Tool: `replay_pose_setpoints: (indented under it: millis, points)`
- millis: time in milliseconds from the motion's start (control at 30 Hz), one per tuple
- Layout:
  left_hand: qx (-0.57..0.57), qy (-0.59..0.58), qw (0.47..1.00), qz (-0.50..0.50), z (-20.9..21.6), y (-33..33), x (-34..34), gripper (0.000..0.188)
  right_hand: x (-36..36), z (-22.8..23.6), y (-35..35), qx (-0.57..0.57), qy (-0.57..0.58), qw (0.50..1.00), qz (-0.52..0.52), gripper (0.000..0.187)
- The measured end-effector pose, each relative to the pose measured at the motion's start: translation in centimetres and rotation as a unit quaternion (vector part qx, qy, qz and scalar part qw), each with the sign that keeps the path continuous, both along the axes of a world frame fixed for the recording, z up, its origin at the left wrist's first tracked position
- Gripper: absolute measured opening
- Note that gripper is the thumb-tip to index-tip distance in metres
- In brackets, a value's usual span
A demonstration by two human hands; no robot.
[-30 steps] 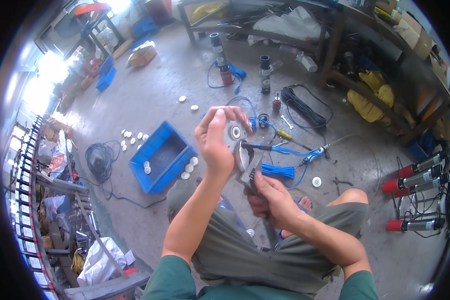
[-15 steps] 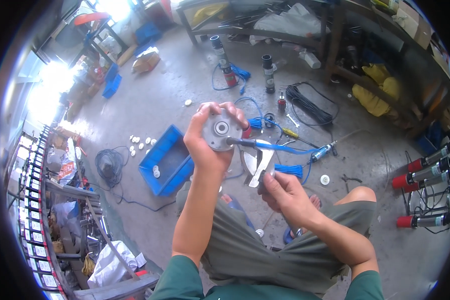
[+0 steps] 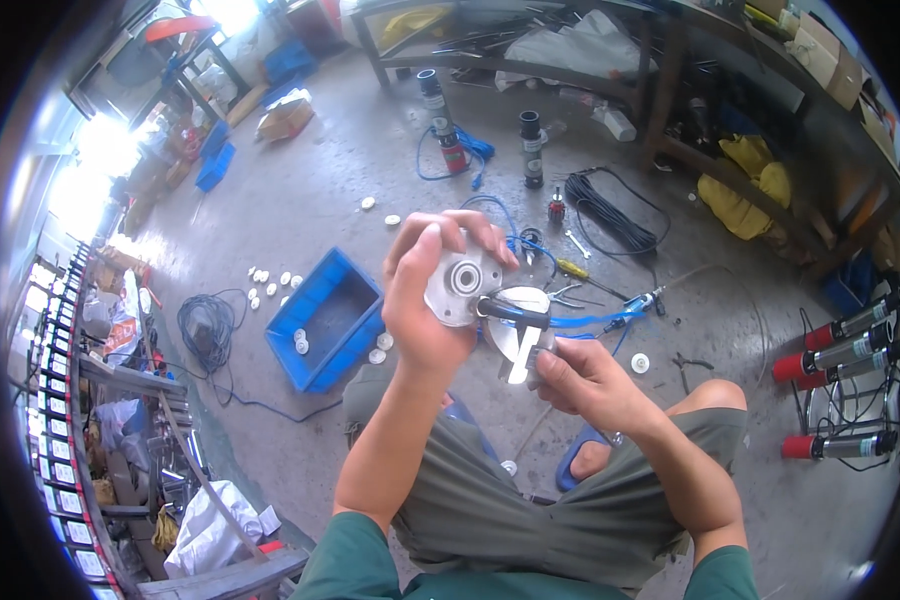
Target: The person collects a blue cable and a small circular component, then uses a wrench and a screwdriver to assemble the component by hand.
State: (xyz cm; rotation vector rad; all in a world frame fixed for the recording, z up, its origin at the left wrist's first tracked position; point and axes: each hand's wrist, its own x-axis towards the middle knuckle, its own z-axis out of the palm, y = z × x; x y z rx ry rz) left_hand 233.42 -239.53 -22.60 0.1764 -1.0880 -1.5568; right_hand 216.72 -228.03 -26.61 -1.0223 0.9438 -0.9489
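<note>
The person sits with knees (image 3: 530, 500) bent, and both arms come up from the bottom edge. The right hand (image 3: 580, 382) is closed around a metal tool (image 3: 523, 345) with a dark handle. The tip of the tool touches a round metal disc (image 3: 462, 283). The left hand (image 3: 425, 300) is wrapped around that disc, thumb on one side and fingers curled over the top. The disc is held up in the air above the knees, with one dark hole in its middle.

Just past the hands, on the grey floor (image 3: 350, 170), sits one blue tray (image 3: 320, 318). Two small white caps (image 3: 298, 340) lie in it. More white caps (image 3: 268, 283) lie on the floor beside it; they are too small to count well. One coil of black wire (image 3: 205, 330) lies to the left of the tray.

To the right of the hands lies one blue hose (image 3: 590, 320) and one yellow screwdriver (image 3: 573, 268). Three red and silver tubes (image 3: 840, 390) stand at the far right.

Farther off there is a bigger coil of black cable (image 3: 610, 215). Two dark cylinders (image 3: 530, 145) stand near a blue cord (image 3: 470, 155). At the back stands one long bench (image 3: 530, 70), with yellow cloth (image 3: 740, 195) lying under it.
</note>
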Motion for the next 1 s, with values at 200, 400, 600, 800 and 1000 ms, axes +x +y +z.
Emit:
replay_pose_setpoints:
  millis: [200, 400, 600, 800, 1000]
  points:
    - [0.048, 0.001, 0.997, -0.052, 0.0, 0.0, 0.9, 0.026, 0.1, 0.2, 0.0, -0.073, 0.069, 0.995, 0.005, 0.040]
    - [0.109, 0.042, 0.990, -0.074, -0.1, 0.1, 1.1, 0.026, 0.5, -0.3, -0.2, -0.037, 0.033, 0.999, 0.020, 0.041]
    - [0.100, -0.034, 0.992, -0.071, 0.7, 0.2, 2.0, 0.025, 1.9, -0.7, -0.1, -0.046, 0.055, 0.997, -0.006, 0.043]
    - [0.090, -0.013, 0.996, 0.020, -0.2, 0.3, 1.3, 0.021, 4.6, -1.0, 0.8, 0.067, -0.096, 0.992, -0.053, 0.045]
    - [-0.059, -0.091, 0.980, 0.168, -3.1, -1.3, -0.4, 0.019, 7.3, -0.7, 1.8, 0.259, -0.307, 0.914, -0.058, 0.052]
